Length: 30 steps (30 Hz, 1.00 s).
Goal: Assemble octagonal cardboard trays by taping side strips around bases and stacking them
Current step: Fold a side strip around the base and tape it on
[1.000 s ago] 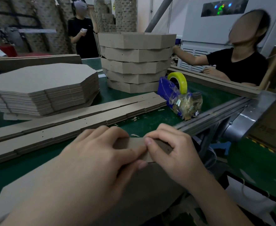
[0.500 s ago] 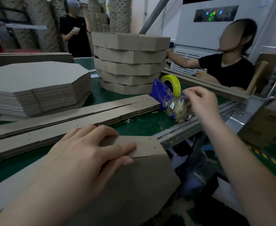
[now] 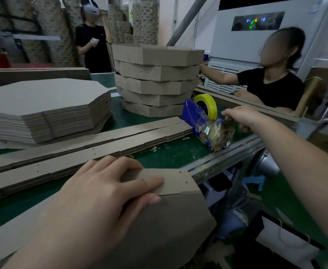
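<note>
Cardboard fills the near edge of the view, and much of it is cut off. The base (image 3: 169, 226) of the tray in progress runs off the bottom and left of the frame, so its full outline can't be made out. It overhangs the near edge of the green table (image 3: 169, 154). The left hand (image 3: 108, 191) covers a good part of it. Its fingers are straight and spread, and they press the side strip (image 3: 170, 181) flat against the base's edge, with the thumb lying along the seam. Only the strip's right end shows beyond the fingertips.

Over on the right, the right hand (image 3: 240, 117) is out at the tape dispenser (image 3: 192, 115), index finger pointing toward the yellow tape roll (image 3: 209, 102) and the lower fingers curled. I can't tell whether it has any tape, because clear film against that clutter is too hard to read. The blue dispenser holds the roll upright in its cradle. A crumpled wad of used tape and cardboard crumbs (image 3: 215, 133) is stuck to the dispenser's front and hides the cutter.

Behind it stands the stack of finished trays (image 3: 157, 80), five high, each one twisted a little from the next. Their insides are hidden from this angle. To the left sits a thick pile of flat octagonal bases (image 3: 42, 105), its left side cropped by the frame. Long flat strips (image 3: 81, 148) lie in two rows between that pile and the left hand, running off the left edge.

A seated person in a black shirt (image 3: 271, 84) reaches an arm behind the tray stack, and that hand is out of sight. Another person in black (image 3: 93, 45) stands at the back.
</note>
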Available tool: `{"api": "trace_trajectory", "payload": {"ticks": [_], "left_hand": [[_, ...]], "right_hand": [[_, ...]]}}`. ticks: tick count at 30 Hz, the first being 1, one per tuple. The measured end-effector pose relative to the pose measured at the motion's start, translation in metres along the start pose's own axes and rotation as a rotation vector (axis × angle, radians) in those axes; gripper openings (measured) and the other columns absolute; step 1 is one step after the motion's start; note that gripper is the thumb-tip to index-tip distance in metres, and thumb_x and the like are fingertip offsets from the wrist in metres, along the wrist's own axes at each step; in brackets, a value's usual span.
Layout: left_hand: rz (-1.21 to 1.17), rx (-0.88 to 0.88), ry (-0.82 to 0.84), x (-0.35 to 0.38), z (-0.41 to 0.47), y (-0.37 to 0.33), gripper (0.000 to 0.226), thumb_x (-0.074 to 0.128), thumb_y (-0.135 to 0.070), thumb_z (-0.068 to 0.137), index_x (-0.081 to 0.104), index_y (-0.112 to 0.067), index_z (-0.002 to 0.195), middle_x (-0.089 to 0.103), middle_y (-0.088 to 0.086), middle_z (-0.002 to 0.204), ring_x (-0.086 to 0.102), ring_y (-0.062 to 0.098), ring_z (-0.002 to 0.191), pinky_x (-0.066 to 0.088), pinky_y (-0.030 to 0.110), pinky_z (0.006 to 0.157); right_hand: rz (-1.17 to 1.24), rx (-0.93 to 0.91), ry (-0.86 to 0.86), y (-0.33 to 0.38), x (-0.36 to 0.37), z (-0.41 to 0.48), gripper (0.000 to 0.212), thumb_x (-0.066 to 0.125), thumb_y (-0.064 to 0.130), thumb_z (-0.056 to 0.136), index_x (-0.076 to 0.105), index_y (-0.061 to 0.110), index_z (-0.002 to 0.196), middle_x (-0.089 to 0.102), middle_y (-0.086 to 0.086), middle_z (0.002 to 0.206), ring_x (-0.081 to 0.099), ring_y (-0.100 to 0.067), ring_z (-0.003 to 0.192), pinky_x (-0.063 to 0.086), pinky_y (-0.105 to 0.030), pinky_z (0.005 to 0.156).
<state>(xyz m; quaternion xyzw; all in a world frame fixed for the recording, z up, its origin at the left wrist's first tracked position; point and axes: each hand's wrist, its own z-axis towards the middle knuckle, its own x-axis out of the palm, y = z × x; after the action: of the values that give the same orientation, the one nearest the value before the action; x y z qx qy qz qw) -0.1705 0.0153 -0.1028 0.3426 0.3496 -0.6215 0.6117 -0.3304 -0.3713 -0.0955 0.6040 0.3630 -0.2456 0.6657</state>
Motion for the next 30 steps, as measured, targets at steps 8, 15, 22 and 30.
{"api": "trace_trajectory", "payload": {"ticks": [8, 15, 22, 30], "left_hand": [[-0.016, -0.003, 0.026, -0.001, -0.001, 0.0, 0.037, 0.04, -0.052, 0.088, 0.071, -0.044, 0.105, 0.066, -0.006, 0.097, 0.064, 0.022, 0.079, 0.05, 0.033, 0.064], [-0.001, -0.005, 0.015, -0.003, -0.002, -0.001, 0.037, 0.04, -0.051, 0.088, 0.072, -0.043, 0.104, 0.067, -0.005, 0.096, 0.064, 0.022, 0.077, 0.048, 0.031, 0.062], [0.002, -0.007, 0.01, -0.003, -0.002, -0.002, 0.036, 0.04, -0.051, 0.087, 0.072, -0.044, 0.103, 0.067, -0.005, 0.096, 0.065, 0.022, 0.079, 0.047, 0.031, 0.063], [-0.011, -0.017, 0.022, -0.001, 0.0, 0.001, 0.035, 0.04, -0.052, 0.088, 0.071, -0.045, 0.104, 0.065, -0.008, 0.097, 0.064, 0.02, 0.081, 0.048, 0.031, 0.064]], "right_hand": [[0.149, 0.184, 0.228, 0.006, -0.011, 0.001, 0.025, 0.061, 0.041, 0.086, 0.062, 0.017, 0.082, 0.036, 0.002, 0.064, 0.025, -0.01, 0.043, 0.022, -0.019, 0.038], [0.629, 0.322, 0.317, 0.002, -0.015, -0.001, 0.019, 0.071, 0.017, 0.08, 0.065, 0.015, 0.062, 0.04, 0.006, 0.061, 0.027, -0.006, 0.044, 0.034, -0.02, 0.053], [0.881, 0.267, 0.199, -0.001, -0.001, -0.013, 0.016, 0.065, 0.019, 0.086, 0.062, 0.016, 0.071, 0.03, 0.007, 0.044, 0.028, -0.008, 0.046, 0.039, -0.032, 0.066], [1.334, -0.076, 0.157, -0.045, 0.017, -0.039, 0.035, 0.053, 0.006, 0.084, 0.046, 0.019, 0.052, 0.04, 0.007, 0.048, 0.042, -0.008, 0.045, 0.048, -0.039, 0.084]]}}
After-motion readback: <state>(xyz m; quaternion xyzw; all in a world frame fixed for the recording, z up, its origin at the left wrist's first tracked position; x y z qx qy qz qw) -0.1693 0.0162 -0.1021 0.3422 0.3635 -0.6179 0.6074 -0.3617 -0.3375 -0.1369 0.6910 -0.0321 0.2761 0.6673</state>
